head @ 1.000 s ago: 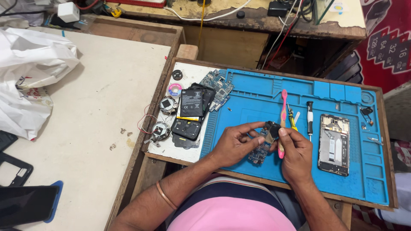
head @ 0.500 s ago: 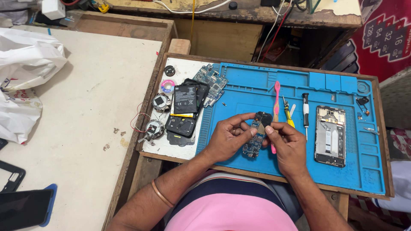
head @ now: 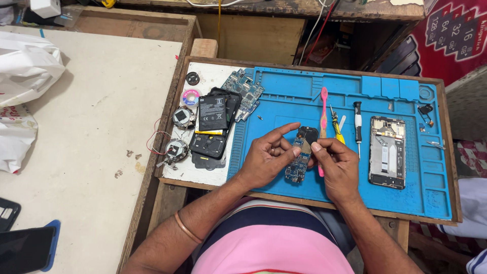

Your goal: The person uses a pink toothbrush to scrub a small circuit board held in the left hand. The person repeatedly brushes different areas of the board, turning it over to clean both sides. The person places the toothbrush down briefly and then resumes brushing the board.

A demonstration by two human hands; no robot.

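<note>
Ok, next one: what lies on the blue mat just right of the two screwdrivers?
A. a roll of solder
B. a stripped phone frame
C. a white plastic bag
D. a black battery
B: the stripped phone frame lies flat on the blue mat, right of the black-handled screwdriver and the yellow-handled screwdriver.

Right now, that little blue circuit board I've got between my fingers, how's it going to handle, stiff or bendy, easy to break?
The blue circuit board is probably stiff: it stays flat though pinched only near its top between the left hand and right hand. It looks thin and light, so likely easy to lift. Its bare, densely packed parts suggest it is fragile; holding it by the edges seems safer.
</note>
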